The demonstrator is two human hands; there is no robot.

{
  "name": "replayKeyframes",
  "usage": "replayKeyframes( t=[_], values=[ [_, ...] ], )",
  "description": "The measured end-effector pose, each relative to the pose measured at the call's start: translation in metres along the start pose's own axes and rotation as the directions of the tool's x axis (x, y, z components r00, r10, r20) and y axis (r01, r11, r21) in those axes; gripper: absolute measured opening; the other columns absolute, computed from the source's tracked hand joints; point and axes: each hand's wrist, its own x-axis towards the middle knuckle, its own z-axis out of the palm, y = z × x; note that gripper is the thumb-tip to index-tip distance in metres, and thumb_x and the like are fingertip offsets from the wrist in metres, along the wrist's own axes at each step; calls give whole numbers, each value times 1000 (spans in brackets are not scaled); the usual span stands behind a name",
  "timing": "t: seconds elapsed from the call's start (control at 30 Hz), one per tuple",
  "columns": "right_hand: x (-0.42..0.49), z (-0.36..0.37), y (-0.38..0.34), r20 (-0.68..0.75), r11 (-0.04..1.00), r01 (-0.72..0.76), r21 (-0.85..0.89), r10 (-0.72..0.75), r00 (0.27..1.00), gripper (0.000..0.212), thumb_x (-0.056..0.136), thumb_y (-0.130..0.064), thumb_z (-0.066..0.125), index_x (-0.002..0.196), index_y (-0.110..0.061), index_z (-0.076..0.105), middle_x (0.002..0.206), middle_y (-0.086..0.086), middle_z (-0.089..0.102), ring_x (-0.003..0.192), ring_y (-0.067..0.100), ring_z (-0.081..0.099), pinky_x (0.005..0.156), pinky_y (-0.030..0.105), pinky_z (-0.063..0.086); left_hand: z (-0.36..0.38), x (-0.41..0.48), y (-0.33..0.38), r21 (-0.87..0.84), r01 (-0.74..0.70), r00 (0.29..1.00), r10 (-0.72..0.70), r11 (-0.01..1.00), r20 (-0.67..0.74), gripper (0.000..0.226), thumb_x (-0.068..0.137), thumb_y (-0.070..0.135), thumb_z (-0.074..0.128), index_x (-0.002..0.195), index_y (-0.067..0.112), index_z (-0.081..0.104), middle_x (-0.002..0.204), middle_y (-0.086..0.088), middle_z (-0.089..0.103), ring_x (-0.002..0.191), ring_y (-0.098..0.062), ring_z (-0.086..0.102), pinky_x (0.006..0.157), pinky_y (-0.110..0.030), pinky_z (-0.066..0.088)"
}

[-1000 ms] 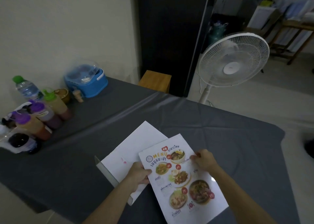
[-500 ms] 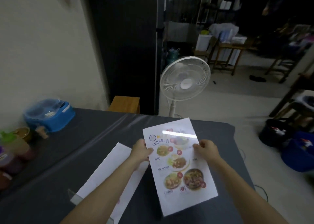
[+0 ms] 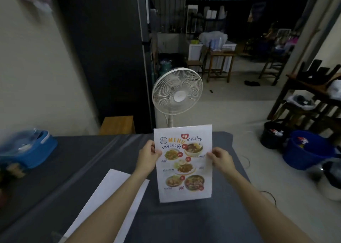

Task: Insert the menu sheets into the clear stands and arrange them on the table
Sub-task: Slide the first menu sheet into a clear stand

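Observation:
A printed menu sheet (image 3: 183,164) with food photos is held upright above the grey table (image 3: 193,222). My left hand (image 3: 147,157) pinches its left edge and my right hand (image 3: 220,159) pinches its right edge, both near the upper half. A second sheet (image 3: 108,202), white side up, lies flat on the table under my left forearm. A corner of a clear stand (image 3: 55,236) shows faintly at the bottom left edge, mostly out of view.
A blue lidded container (image 3: 29,148) sits at the table's left. Behind the far table edge stand a white pedestal fan (image 3: 177,93) and a wooden stool (image 3: 118,125). Blue and black buckets (image 3: 306,150) stand on the floor at right.
Both hands raised the menu sheet from lying tilted on the table to upright and facing me. The view tilted upward, so the sauce bottles at left dropped out of sight.

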Motion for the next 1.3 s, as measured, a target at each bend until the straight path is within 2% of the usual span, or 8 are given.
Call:
replayKeyframes(
  t=[0.13, 0.27, 0.43, 0.63, 0.83, 0.97, 1.2, 1.3],
  values=[
    [1, 3, 3, -37, 997, 16, 72, -14, 999, 12, 87, -13, 63, 76, -14, 60, 80, 7, 67, 74, 23, 62, 68, 34, 50, 3, -5, -6, -7, -56, 998, 56, 998, -41, 9, 91, 11, 61, 96, 4, 59, 90, -5, 68, 81, -21, 67, 60, -23, 54],
    [2, 12, 7, -54, 994, -3, 109, 9, 999, 18, 88, -11, 61, 75, -24, 62, 87, 7, 71, 83, 27, 68, 77, 47, 58, 4, -10, -8, 7, -54, 995, 54, 999, -83, 9, 93, 9, 58, 100, 4, 60, 83, 4, 60, 69, 1, 56, 52, -8, 43],
    [7, 22, 13, -42, 991, -18, 131, 24, 999, 22, 88, -12, 61, 75, -29, 62, 89, 5, 71, 86, 25, 68, 80, 51, 57, 4, -10, -20, 5, -38, 995, 38, 999, -88, 10, 93, 8, 58, 101, 3, 61, 86, 2, 62, 69, 3, 56, 50, -6, 44],
    [10, 31, 17, -18, 990, -17, 143, 19, 1000, 10, 89, -10, 59, 91, -12, 68, 89, 7, 71, 86, 26, 68, 82, 49, 57, 6, -13, -35, -14, -5, 994, 3, 1000, -109, 7, 92, 9, 59, 98, 8, 62, 85, -1, 65, 79, -16, 61, 63, -16, 47],
    [8, 32, 13, -32, 990, -4, 141, 9, 999, 11, 90, -9, 57, 92, -10, 68, 88, 7, 70, 86, 25, 67, 81, 44, 56, 5, -15, -40, 9, -39, 994, 40, 999, -106, 5, 92, 10, 60, 92, 15, 60, 79, 7, 62, 72, -3, 57, 61, -12, 45],
    [6, 32, 15, -30, 993, -13, 116, 16, 999, 9, 90, -9, 57, 92, -11, 66, 91, 10, 70, 88, 28, 66, 84, 47, 55, 6, -15, -41, 42, -47, 994, 51, 998, -98, 4, 92, 10, 59, 91, 13, 60, 78, 7, 61, 71, -3, 56, 59, -11, 44],
    [2, 30, 14, -43, 994, -29, 103, 34, 998, 10, 88, -11, 59, 93, -8, 67, 91, 11, 71, 88, 28, 67, 83, 48, 55, 4, -12, -44, 149, -53, 996, 62, 987, -58, 9, 94, 15, 57, 99, 8, 60, 89, -4, 66, 80, -21, 63, 74, -33, 55],
    [-2, 30, 13, -39, 994, -25, 107, 30, 999, 12, 90, -11, 57, 95, -7, 67, 92, 11, 71, 88, 28, 66, 82, 44, 55, 2, -13, -44, 180, -53, 998, 59, 982, -29, 11, 95, 15, 57, 97, 6, 60, 88, -7, 66, 75, -17, 61, 66, -23, 50]
  ],
)
